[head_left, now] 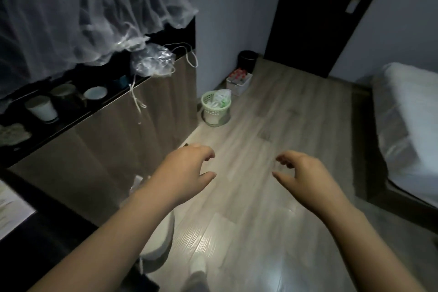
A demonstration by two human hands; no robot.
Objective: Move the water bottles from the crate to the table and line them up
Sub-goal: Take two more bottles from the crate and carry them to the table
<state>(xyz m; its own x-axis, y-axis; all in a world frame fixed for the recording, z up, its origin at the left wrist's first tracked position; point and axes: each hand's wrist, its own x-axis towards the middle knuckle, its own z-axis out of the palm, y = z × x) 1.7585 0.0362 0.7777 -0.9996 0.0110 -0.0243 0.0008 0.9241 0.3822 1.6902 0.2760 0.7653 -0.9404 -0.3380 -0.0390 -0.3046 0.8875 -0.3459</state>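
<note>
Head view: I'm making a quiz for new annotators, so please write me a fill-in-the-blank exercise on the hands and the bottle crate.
1. The left hand and the right hand both hold ____.
2. The bottles in the crate have ____ caps.
3. The crate stands on the ____, next to a dark bin.
Missing words: nothing; red; floor.
</note>
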